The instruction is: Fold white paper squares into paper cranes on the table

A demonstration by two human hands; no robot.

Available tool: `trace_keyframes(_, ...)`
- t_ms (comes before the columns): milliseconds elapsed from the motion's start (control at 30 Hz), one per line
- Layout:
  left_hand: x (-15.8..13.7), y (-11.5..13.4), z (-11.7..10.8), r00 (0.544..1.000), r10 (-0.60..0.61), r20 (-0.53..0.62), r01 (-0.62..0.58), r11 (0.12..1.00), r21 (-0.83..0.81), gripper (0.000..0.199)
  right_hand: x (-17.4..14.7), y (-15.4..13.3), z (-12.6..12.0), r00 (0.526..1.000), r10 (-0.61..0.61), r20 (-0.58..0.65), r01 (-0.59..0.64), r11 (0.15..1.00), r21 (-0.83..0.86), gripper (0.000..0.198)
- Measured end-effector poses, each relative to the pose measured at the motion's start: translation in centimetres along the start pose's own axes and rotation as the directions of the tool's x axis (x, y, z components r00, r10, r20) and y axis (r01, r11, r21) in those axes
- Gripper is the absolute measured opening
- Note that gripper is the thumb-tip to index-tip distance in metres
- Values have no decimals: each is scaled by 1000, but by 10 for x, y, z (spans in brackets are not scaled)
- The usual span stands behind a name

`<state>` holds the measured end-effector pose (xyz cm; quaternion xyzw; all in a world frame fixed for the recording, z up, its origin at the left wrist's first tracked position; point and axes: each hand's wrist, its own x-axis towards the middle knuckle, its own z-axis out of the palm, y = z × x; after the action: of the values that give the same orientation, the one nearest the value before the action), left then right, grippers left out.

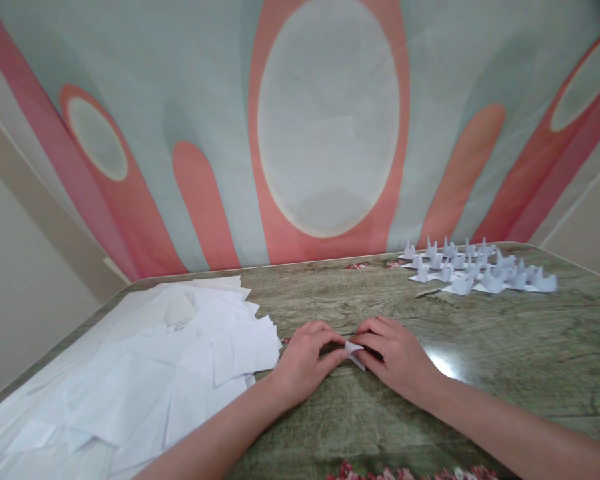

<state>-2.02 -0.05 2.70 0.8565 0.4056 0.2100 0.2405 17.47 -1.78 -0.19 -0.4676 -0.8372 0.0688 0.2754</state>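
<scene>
Left hand (pixel 307 360) and right hand (pixel 397 357) both pinch small folded white paper piece (pixel 353 349) between fingertips, one at each side, over glossy greenish wood-grain table (pixel 510 353). Beside left forearm: broad overlapping heap of flat white paper sheets (pixel 125 387). Table's far right: cluster of pointed folded white paper figures (pixel 495 277). Behind: grey-green wall with coral shapes (pixel 220 120).

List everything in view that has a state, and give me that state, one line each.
left hand: fingers bent, fingertips on the small white paper
right hand: fingers bent, fingertips on that paper's other side
small white paper: bent or folded, held between both hands
white paper sheets: loose, overlapping in an untidy spread
origami figures: folded, set close together
wood-grain table: surface glossy, reflecting light
</scene>
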Motion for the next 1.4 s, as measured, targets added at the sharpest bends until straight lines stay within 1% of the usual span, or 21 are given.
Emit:
trace_keyframes(167, 13, -2, -2, 993, 45, 107, -36, 996, -81, 21, -1, 4, 3, 1000, -15, -10, 15, 1000, -18, 15)
trace_keyframes(267, 18, -6, 2, 992, 49, 113, -36, 992, -117, 22, -1, 5, 4, 1000, -22, -17, 21, 999, -32, 15)
trace_keyframes(400, 17, -11, 2, 993, 54, 105, -35, 985, -169, 26, 0, 4, 3, 1000, -11, -13, 10, 999, -33, 15)
trace_keyframes(567, 13, -14, -9, 966, 197, 170, -147, 952, -269, 28, -1, 4, 3, 1000, -6, 7, 6, 1000, -21, 15)
trace_keyframes(667, 13, -15, -12, 959, 218, 183, -156, 940, -303, 26, -1, 3, 1, 1000, -5, 7, 5, 1000, -19, 16)
trace_keyframes(933, 14, -15, -6, 974, 177, 143, -125, 941, -314, 23, 0, 4, 2, 1000, -19, -24, 19, 1000, -25, 14)
trace_keyframes(1067, 15, -15, -1, 985, 141, 103, -107, 955, -278, 20, 0, 4, 3, 999, -32, -32, 31, 999, -37, 13)
trace_keyframes(1267, 15, -15, 7, 996, 82, 45, -67, 959, -274, 19, -1, 3, 2, 1000, -23, 6, 23, 999, -48, 13)
trace_keyframes(1400, 14, -14, 10, 999, 41, 31, -31, 965, -259, 20, -2, 4, 2, 999, -21, 28, 22, 999, -33, 12)
